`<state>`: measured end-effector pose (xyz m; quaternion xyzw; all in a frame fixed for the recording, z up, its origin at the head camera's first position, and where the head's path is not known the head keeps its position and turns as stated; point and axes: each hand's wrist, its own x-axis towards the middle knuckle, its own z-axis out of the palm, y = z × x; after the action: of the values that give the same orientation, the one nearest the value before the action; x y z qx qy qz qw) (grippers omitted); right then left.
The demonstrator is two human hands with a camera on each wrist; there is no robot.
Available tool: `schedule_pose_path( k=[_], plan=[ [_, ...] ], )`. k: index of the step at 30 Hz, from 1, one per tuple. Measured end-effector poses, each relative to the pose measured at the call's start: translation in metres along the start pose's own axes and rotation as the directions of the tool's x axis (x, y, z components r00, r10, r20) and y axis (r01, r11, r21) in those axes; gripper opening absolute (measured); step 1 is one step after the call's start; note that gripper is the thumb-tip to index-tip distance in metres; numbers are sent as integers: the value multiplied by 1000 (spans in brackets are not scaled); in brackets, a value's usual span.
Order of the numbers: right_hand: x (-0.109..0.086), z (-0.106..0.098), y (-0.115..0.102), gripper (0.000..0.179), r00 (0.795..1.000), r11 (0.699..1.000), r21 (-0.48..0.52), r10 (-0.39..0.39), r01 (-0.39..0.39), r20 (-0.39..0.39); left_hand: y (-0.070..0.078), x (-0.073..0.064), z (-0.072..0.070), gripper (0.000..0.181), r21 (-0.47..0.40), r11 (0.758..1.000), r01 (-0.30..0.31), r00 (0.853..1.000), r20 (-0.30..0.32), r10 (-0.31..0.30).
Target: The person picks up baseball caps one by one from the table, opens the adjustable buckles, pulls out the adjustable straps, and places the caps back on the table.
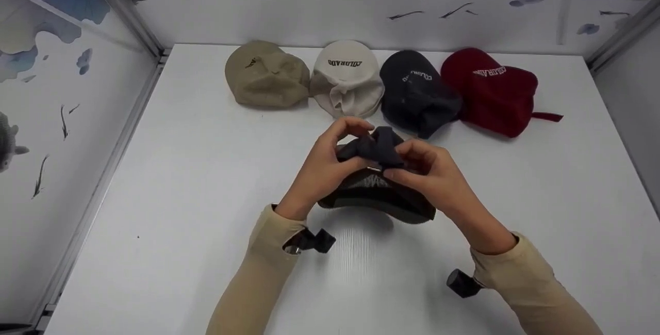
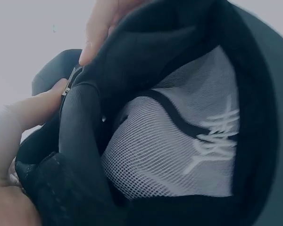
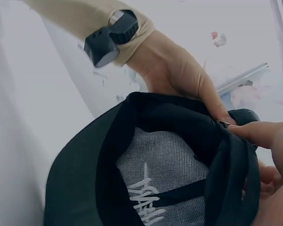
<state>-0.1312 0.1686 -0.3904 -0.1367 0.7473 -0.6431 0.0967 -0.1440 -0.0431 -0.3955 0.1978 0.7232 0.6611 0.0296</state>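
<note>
Both hands hold a dark baseball cap (image 1: 381,203) over the table, its opening toward me. At its back, my left hand (image 1: 330,162) pinches the strap on one side, thumb below and fingers above. My right hand (image 1: 435,175) grips the other side of the strap (image 1: 385,147) with thumb and fingers. A small metal buckle (image 2: 69,84) sits on the strap between the fingertips in the left wrist view. Inside the cap, pale mesh lining (image 3: 160,155) shows, with white stitching and a dark seam band across it.
A row of caps lies along the table's far edge: khaki (image 1: 268,87), off-white (image 1: 343,59), dark navy (image 1: 412,93) and red (image 1: 495,98). The red cap's strap (image 1: 546,116) sticks out to the right. Pale panels with fish prints (image 1: 309,10) border the white table (image 1: 170,211).
</note>
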Motion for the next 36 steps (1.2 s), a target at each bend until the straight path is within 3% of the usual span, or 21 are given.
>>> schedule_pose_path(
  k=[4,7,8,10,12,14,16,17,20,23,27,32,36],
  plan=[
    [-1,-1,-4,12,994,991,83,106,-104,-20,5,-3,4,43,173,983,-59,997,-41,67],
    [0,-2,-5,12,990,985,111,135,-130,-38,8,-7,10,42,345,925,-161,976,-83,201],
    [0,-2,-5,12,990,984,118,138,-132,-40,9,-8,12,40,406,892,-199,961,-97,258],
    [0,-3,-5,12,989,982,132,139,-132,-43,11,-10,15,33,526,805,-274,915,-114,387],
    [0,-4,-5,13,990,981,144,138,-131,-40,13,-11,17,22,633,696,-340,857,-97,507],
    [0,-4,-4,13,990,979,156,135,-129,-33,15,-12,19,10,710,591,-382,807,-56,589],
    [0,-5,-4,14,991,978,169,130,-124,-24,16,-12,20,11,751,513,-415,779,2,627],
    [-1,-5,-4,14,992,977,177,127,-122,-22,16,-12,21,13,755,494,-431,776,31,630],
    [-1,-6,-4,17,992,972,203,121,-114,-21,15,-11,20,19,752,482,-450,793,87,603],
    [-2,-7,-4,19,992,969,222,118,-108,-35,13,-10,19,23,738,504,-449,820,115,561],
    [-5,-8,-5,21,994,969,229,103,-92,-35,11,-11,21,38,735,522,-433,844,128,521],
    [-8,-7,-6,21,996,970,234,83,-72,-38,11,-11,24,46,722,563,-402,867,103,488],
    [-9,-7,-5,20,995,969,240,77,-61,-57,9,-11,27,44,694,617,-371,891,77,448]
  ],
)
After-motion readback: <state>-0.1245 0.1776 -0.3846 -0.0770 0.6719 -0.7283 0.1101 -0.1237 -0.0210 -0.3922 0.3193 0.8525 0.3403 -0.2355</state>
